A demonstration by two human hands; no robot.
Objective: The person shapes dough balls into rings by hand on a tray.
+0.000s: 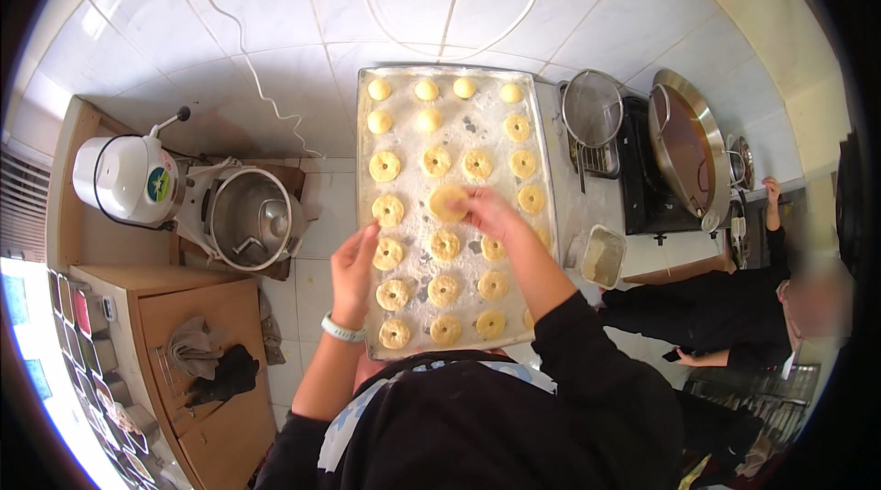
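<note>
Pinched at its right edge, a flattened round of pale dough is in my right hand, over the middle of a floured metal tray. Whether it has a hole cannot be made out. My left hand is at the tray's left edge, fingers loosely bent and nothing seen in them. Its fingertips are close to a dough ring. Several more rings, such as one dough ring, lie in rows across the tray. Small dough balls sit at its far end. My right forearm hides part of the right side.
To the left stands a white mixer with a steel bowl. At right are a wire strainer, a wide pan on a black stove and a plastic tub. Another person stands at far right.
</note>
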